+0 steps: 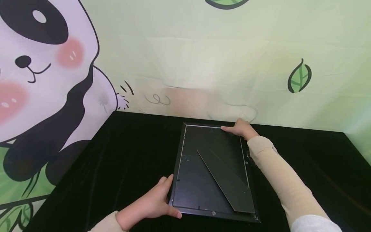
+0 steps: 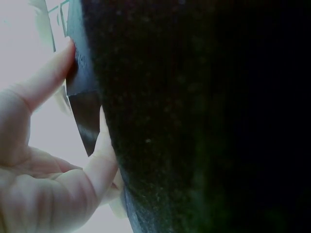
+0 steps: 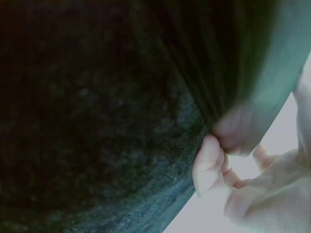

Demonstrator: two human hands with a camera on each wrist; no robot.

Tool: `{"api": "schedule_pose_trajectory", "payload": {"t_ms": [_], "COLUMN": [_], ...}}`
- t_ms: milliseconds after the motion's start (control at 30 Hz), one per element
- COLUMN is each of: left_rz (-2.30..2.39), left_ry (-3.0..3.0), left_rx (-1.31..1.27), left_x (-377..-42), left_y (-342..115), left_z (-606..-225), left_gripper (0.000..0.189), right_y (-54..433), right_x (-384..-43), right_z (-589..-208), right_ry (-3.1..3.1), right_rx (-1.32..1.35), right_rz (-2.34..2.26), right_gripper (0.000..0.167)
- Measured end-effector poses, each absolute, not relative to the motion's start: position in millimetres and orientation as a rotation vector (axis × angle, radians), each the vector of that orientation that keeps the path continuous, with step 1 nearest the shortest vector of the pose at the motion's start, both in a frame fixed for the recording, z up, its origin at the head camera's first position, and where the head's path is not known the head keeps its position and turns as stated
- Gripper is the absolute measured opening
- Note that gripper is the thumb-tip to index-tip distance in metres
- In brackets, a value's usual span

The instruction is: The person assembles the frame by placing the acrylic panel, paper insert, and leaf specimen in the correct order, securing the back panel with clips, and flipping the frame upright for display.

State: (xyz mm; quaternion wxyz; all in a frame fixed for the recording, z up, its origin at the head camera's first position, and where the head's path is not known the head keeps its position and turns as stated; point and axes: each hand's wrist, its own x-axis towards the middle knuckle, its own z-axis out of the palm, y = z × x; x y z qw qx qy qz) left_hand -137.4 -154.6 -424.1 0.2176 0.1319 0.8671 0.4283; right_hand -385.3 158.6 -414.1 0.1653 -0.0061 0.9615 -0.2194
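Observation:
A black picture frame (image 1: 208, 180) lies back side up on the dark cloth, its long sides running away from me. A stand leg (image 1: 229, 183) slants across its backing. At the near left corner my left hand (image 1: 153, 199) grips the frame, thumb over the near edge and fingers along the left side. My right hand (image 1: 242, 129) holds the far right corner, thumb along the far edge. In the left wrist view, the left hand's thumb and fingers (image 2: 99, 167) span the frame's edge. The right wrist view has the right hand's fingertips (image 3: 209, 160) at the frame's lower edge.
Black cloth (image 1: 130, 154) covers the table around the frame. Behind the table hangs a pale green backdrop (image 1: 185, 58) with a large cartoon panda (image 1: 55, 83) at the left and a few printed leaves.

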Motion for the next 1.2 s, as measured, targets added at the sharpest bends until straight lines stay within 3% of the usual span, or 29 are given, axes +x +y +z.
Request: {"api": "schedule_pose_trajectory", "payload": {"t_ms": [600,800,967,1067,1200], "left_rz": [1.162,1.149,1.138,1.149,1.239], "left_ry": [2.422,2.411,2.395,2.353,2.255], "left_rx": [0.371,0.402,0.454,0.438,0.357], "left_x": [-137,-139,-144,-151,-164], "left_y": [-157,-156,-158,-159,-160], "left_z": [-423,-424,-422,-419,-415], "left_gripper": [0.119,0.118,0.120,0.120,0.114], "right_y": [152,161,165,173,184], "right_x": [-380,-380,-381,-378,-370], "right_z": [-414,-414,-409,-404,-399], "right_ry": [2.835,2.775,2.720,2.669,2.574], "right_rx": [-0.089,-0.106,-0.132,-0.153,-0.171], "right_rz": [-0.512,-0.572,-0.617,-0.707,-0.836], "right_gripper": [0.094,0.088,0.069,0.073,0.090]}}
